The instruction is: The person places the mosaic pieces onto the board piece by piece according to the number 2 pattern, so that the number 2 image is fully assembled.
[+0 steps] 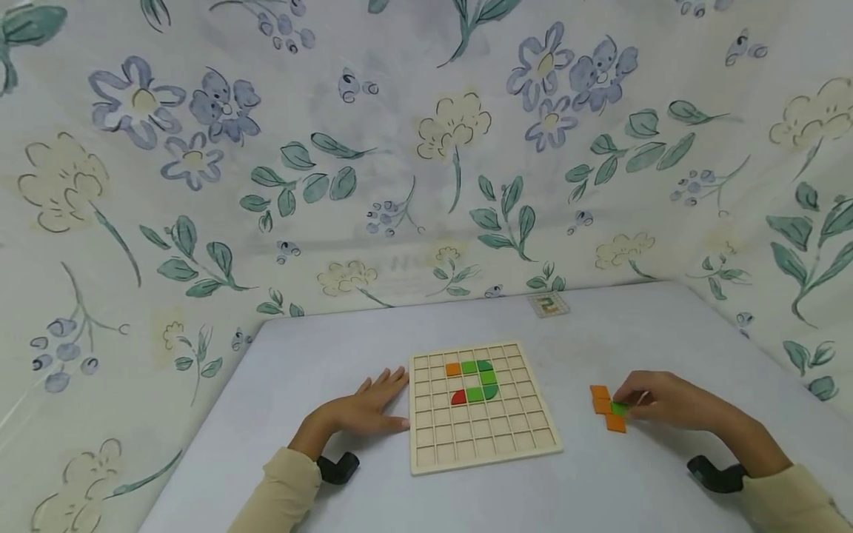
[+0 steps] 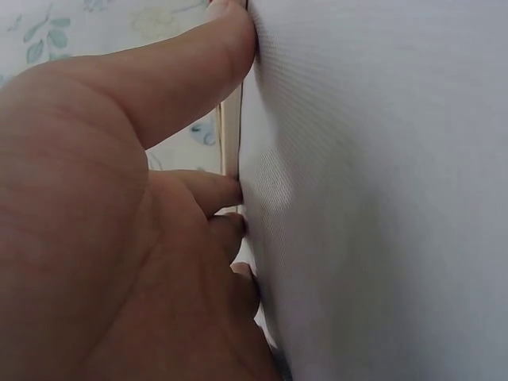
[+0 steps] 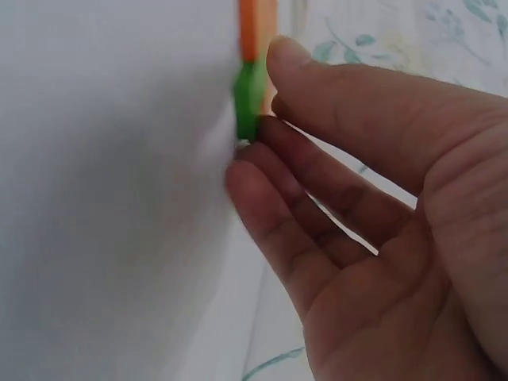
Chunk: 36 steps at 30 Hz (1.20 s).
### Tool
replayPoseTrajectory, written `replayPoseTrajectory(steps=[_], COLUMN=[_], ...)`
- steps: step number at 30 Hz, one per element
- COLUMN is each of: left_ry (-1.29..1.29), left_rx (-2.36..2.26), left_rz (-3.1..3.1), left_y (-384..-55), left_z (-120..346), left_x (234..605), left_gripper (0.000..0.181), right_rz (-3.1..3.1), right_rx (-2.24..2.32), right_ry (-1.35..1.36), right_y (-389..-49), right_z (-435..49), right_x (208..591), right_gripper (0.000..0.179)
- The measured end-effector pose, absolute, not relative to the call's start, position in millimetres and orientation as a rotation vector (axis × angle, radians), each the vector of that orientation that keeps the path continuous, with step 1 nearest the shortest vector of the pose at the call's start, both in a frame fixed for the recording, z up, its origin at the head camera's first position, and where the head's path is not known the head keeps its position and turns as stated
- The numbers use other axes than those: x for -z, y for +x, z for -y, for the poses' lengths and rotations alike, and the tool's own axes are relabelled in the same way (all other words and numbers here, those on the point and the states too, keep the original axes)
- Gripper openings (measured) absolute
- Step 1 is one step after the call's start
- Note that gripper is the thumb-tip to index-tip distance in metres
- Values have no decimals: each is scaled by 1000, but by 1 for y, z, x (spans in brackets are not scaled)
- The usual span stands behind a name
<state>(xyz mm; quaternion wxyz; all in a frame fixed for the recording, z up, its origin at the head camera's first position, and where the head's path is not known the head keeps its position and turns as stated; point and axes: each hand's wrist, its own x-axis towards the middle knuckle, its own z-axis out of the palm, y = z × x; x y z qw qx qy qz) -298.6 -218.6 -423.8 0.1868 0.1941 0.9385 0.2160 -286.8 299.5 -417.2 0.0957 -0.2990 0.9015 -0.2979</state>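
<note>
A wooden grid board point(image 1: 485, 448) lies on the table with a hooked row of coloured tiles in its cells: an orange square point(image 1: 453, 369), light green squares point(image 1: 489, 377), rounded dark green pieces point(image 1: 490, 391) and a rounded red piece point(image 1: 459, 398). Against the board's left edge, my left hand point(image 1: 366, 407) rests flat with fingers spread. To the right, my right hand point(image 1: 669, 400) pinches a green tile point(image 1: 619, 409) between thumb and fingers. That tile is beside several loose orange tiles point(image 1: 601, 406); the right wrist view shows the green tile point(image 3: 249, 103) at the fingertips.
A small card point(image 1: 549, 304) with a coloured pattern lies near the table's far edge. The white table point(image 1: 320, 340) meets a floral cloth point(image 1: 400, 148) behind and at the sides. Each wrist wears a black device point(image 1: 338, 468).
</note>
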Motion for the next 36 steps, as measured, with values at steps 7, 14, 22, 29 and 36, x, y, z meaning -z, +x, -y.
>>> replayPoseTrajectory(steps=[7,14,22,29,36], left_ry=[542,565,563,555,553], left_rx=[-622,-595,-589,-590,-609], left_rz=[-2645,-2644,-2645,-2654,-2641], left_y=[-292,-295,-294,-297,-295], left_z=[221,221,222,222,221], left_x=[421,426,424,425,425], left_gripper=[94,92,92,92,92], right_rz=[-2714,-2746,-2772,-2776,-2733], right_rx=[839,804,790,813,882], right_ry=[-893,-942,-856,-854,-894], right_y=[-279,-278,-280,-285,-284], right_z=[-289,-290,-290,-293,-298], right_x=[422,425,424,429,432], right_gripper=[22,24,25,27,27])
